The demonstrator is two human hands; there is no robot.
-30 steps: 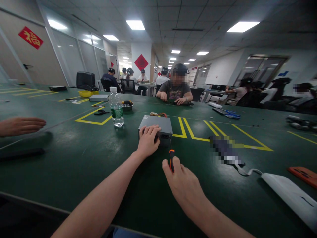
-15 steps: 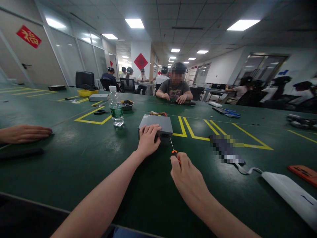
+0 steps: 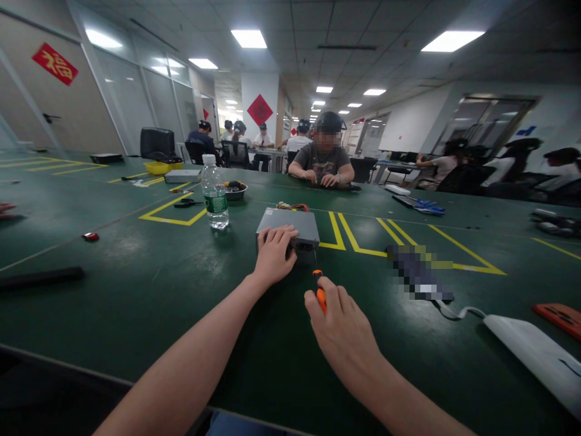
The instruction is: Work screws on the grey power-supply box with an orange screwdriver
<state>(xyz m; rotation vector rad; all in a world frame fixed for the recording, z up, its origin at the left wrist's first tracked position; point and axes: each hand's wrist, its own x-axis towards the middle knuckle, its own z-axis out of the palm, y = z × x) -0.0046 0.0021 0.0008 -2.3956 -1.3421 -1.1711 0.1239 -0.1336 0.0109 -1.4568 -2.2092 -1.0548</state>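
A grey metal computer power supply [image 3: 290, 221] lies on the green table, with coloured wires [image 3: 294, 207] at its far side. My left hand [image 3: 273, 251] grips its near left part, fingers across the top and thumb down at the front face. My right hand [image 3: 338, 312] is closed round the orange and black handle of a screwdriver [image 3: 320, 290]. The thin shaft points up to the lower right corner of the power supply's near face. Whether the tip touches a screw is too small to tell.
A water bottle [image 3: 215, 194] stands left of the power supply, before a metal bowl [image 3: 235, 191]. A small red object [image 3: 91, 237] and a black bar [image 3: 40, 279] lie left. At right are a white power bank [image 3: 531, 348] and an orange phone [image 3: 560, 321]. A co-worker [image 3: 322, 158] sits opposite.
My right hand's fingers have shifted on the screwdriver handle, and more orange shows. Another person's hand at left has drawn back toward the edge, with the small red object now showing.
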